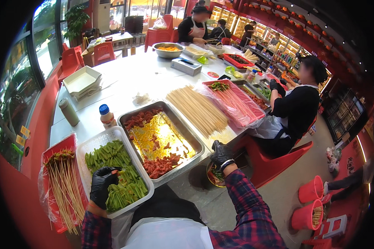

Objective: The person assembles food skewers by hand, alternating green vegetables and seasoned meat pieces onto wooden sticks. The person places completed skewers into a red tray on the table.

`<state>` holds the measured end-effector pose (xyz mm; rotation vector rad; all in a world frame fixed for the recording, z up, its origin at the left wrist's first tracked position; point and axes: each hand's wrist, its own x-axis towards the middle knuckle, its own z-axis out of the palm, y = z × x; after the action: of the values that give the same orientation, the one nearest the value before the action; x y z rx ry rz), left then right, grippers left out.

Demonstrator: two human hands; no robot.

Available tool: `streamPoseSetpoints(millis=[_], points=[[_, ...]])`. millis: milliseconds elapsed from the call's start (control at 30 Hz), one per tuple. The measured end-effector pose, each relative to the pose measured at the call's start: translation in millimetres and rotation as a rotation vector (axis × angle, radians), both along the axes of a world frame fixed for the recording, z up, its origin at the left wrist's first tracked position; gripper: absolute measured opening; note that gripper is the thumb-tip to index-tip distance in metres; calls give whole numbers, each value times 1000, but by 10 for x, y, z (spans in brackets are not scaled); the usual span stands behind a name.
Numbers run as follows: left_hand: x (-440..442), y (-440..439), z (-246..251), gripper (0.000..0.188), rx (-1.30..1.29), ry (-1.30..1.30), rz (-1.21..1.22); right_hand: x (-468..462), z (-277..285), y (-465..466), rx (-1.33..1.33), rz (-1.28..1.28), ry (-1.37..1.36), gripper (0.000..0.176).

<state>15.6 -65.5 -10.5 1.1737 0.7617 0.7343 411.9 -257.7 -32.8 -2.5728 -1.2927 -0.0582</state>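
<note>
My left hand (102, 186), in a black glove, is over a white plastic tray (104, 135) of cut green vegetable stalks (129, 186). Its fingertips pinch a small reddish piece of meat (114, 172), with some green beside it. My right hand (222, 154), also black-gloved, is curled at the table's front edge, close to the ends of a pile of bamboo skewers (196, 109); whether its fingers hold anything is hidden. Between the hands sits a steel tray (200, 148) with red marinated meat (162, 165) at its near and far ends.
Filled skewers (65, 186) lie in a red tray (56, 224) at far left. A blue-capped bottle (106, 115) and a green flask (69, 112) stand behind. Below the table edge is a bin (216, 176). A co-worker (294, 102) sits at right beside a plastic-lined red tray (237, 101).
</note>
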Motion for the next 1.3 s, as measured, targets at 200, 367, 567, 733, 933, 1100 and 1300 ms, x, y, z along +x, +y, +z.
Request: streamPoseSetpoints(millis=[200,367,567,733,933,1100,1300], points=[[33,6,-32,12,-2,27,4,158,-253,35,-29,26,32,15],[23,4,-7,11,3,5,1,440,-370,-230,326,53,685,27],[162,-37,104,11,-70,-133,7,-188,373,-132,744,106,1341,18],[-62,-63,137,17,-90,-154,101,-1389,530,904,732,605,1791,11],[5,-28,-31,30,792,202,-31,-2171,152,1331,791,700,1689,11],[-97,-32,-111,23,-8,-250,82,-2388,282,1271,659,709,1399,11],[-34,-30,-169,17,298,-243,97,-2423,249,1268,697,770,1452,14]])
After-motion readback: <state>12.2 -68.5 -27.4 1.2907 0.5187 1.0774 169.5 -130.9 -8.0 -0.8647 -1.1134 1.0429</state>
